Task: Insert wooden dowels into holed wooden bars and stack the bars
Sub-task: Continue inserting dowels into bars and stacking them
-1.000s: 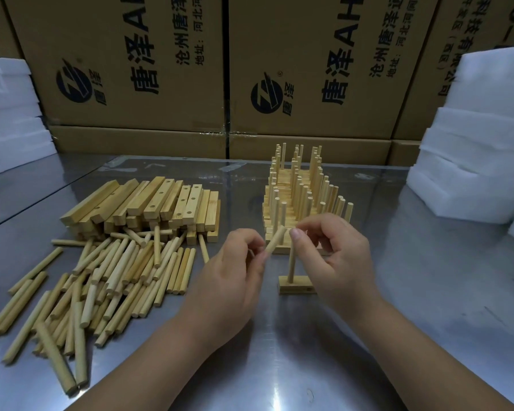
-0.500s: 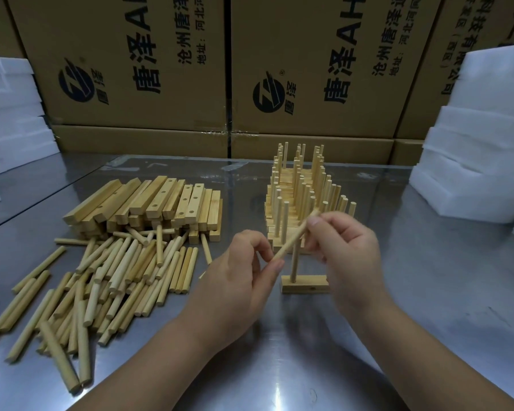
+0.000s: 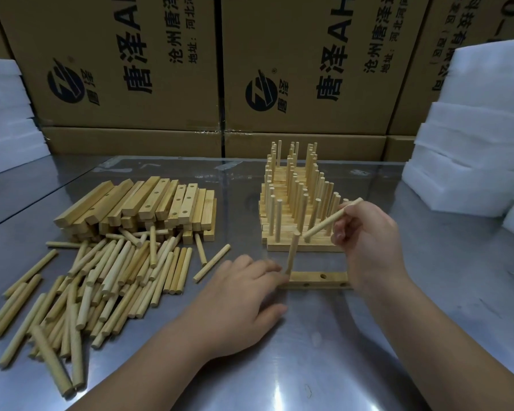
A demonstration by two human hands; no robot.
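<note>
Cardboard boxes [image 3: 125, 63] printed with black characters are standing closed along the back of the worktop [image 3: 445, 298], so their contents are not showing. White foam blocks are sitting stacked at the right [image 3: 472, 149] and at the left [image 3: 6, 114].

A single holed bar [image 3: 318, 280] is lying flat on the worktop between the two hands. One upright dowel [image 3: 293, 253] is standing in its left end, and an empty hole is showing on its top face further right.

The left hand [image 3: 244, 295] is lying palm down on the worktop, fingers loosely extended and grasping nothing. Its fingertips are reaching the bar's left end at the foot of the upright dowel. They are blurred, so actual contact is hard to confirm.

The right hand [image 3: 368, 238] is hovering above the bar's right end, pinching a tilted dowel [image 3: 333, 219] between thumb and fingers. That dowel's lower tip is pointing down and left, in the air above the bar and just in front of the finished stack [image 3: 294, 203].

That stack, bars layered with many dowels sticking up, is sitting just behind the single bar. A heap of holed bars [image 3: 149, 203] is lying well to the left. In front of the heap, loose dowels [image 3: 107, 277] are spreading across the worktop beside the left hand.
</note>
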